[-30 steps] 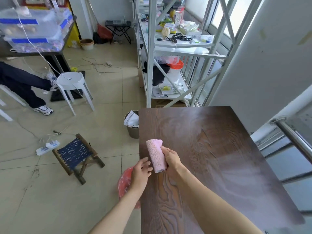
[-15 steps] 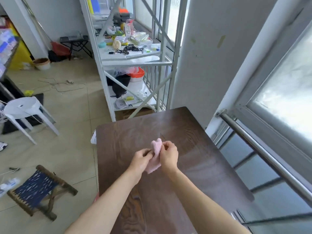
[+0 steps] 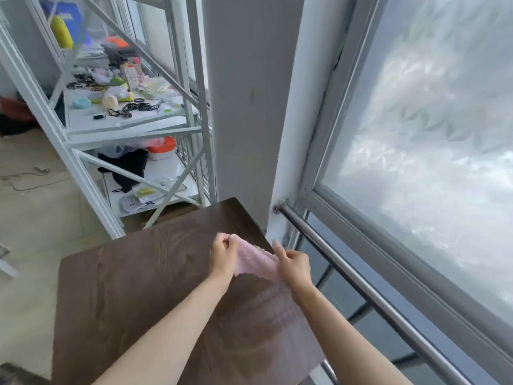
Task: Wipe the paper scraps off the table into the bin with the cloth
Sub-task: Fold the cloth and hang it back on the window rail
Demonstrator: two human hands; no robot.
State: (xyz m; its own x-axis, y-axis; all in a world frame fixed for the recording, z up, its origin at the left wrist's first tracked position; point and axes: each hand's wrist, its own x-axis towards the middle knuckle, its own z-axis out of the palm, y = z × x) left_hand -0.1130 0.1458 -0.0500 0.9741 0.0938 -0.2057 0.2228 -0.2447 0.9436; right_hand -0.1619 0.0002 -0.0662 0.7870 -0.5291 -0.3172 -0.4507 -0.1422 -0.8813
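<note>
The pink cloth [image 3: 254, 259], rolled up a second ago, has been pulled open between the left hand [image 3: 223, 255] and right hand [image 3: 294, 263], near the far right corner of the counter [image 3: 125, 287]. It is pinched by both hands. No scraps are seen, so wiping is likely done.

A dark wood-grain desk [image 3: 133, 287] stands against a pale wall pillar [image 3: 244, 107]. To its right, a large frosted window [image 3: 433, 140] in a white frame lets in bright, diffuse daylight, and a steel handrail [image 3: 361, 284] runs along below it. Behind the desk, a white metal shelving unit [image 3: 111, 129] with diagonal braces holds cluttered small items, among them black cables, a yellow bottle and an orange-lidded box. The floor [image 3: 36, 207] is beige tile with a loose cable lying on it.
</note>
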